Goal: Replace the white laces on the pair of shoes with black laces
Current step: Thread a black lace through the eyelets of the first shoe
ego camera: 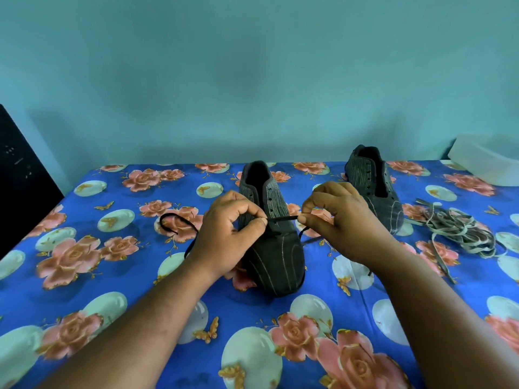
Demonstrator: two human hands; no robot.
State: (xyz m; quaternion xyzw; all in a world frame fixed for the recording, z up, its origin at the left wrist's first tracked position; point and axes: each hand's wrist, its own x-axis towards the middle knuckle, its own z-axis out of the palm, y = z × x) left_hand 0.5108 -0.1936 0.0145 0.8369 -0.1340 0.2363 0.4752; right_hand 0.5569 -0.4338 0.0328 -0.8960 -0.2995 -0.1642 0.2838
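Two hands work over the near dark shoe (273, 242) on the flowered tabletop (118, 276); the left hand (227, 234) and right hand (339, 220) each pinch the black lace (283, 219) stretched across its eyelets. One second shoe (373, 186) stands unlaced behind the right hand; the white laces (460, 231) lie heaped beside it.

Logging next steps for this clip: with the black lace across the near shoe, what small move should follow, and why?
Probably thread the end pinched by the right hand into the next eyelet up: the black lace spans only the lowest row of the near shoe, whose upper eyelets look empty.
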